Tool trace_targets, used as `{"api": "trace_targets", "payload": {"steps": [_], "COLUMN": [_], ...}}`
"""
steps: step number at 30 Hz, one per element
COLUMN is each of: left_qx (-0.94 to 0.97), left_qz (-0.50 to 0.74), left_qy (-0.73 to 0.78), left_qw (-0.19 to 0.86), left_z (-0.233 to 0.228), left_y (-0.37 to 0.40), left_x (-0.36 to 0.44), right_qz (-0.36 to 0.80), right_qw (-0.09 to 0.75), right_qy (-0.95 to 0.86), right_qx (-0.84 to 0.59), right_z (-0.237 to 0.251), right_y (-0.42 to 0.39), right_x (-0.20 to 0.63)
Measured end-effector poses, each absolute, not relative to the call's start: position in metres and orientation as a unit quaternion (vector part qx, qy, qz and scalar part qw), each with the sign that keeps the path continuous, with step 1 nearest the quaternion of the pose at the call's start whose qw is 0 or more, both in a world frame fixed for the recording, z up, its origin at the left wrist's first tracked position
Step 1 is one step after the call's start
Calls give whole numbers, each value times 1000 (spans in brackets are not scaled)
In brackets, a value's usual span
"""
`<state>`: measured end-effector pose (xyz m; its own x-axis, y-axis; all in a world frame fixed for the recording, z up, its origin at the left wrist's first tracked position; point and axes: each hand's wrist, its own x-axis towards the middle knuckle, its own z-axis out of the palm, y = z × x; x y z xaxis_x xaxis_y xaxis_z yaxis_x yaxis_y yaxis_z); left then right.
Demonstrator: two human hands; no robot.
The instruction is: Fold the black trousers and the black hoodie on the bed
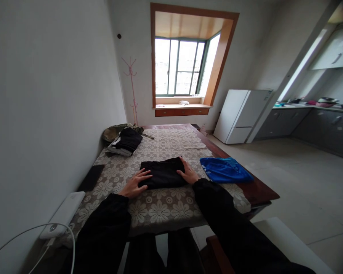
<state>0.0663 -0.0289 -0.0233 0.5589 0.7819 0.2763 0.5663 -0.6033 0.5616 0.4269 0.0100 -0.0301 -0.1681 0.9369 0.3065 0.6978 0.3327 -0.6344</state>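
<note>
A folded black garment [164, 174], its exact kind unclear, lies flat on the flowered lace tablecloth [159, 211]. My left hand [135, 184] rests on its left edge with the fingers spread. On the opposite edge, my right hand [189, 173] lies with thumb and fingers apart, touching the cloth. Neither hand grips it. To the right of my right hand is a folded blue garment [226, 170] with white lettering. Farther back on the left sits a stack of folded dark clothes [127, 140].
A camouflage-coloured bag [114, 132] lies behind the stack, against the wall. A dark flat object [91, 177] and a white power bank [63, 214] with a cable are along the left edge. The wooden table edge [260, 190] shows at right; a white fridge [241, 116] stands beyond.
</note>
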Motion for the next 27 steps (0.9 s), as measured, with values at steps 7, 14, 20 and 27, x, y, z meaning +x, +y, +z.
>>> {"api": "trace_targets", "payload": {"steps": [7,14,20,27], "left_qx": [856,841,763,718], "left_qz": [215,169,217,205], "left_qy": [440,495,597,656], "left_qw": [163,135,122,108], "left_z": [-31,-35,-42,-37], "left_y": [-25,-25,-20,-16], "left_x": [71,70,66,68], "right_qz": [10,49,48,35], "right_qw": [198,99,77,74], "right_qy": [-803,-820,-819,-818], "right_qx": [-561,-562,-567,-570], "right_z": [-7,-23,-31,-21], "right_y": [5,1,4,-2], "right_x": [402,367,370,367]}}
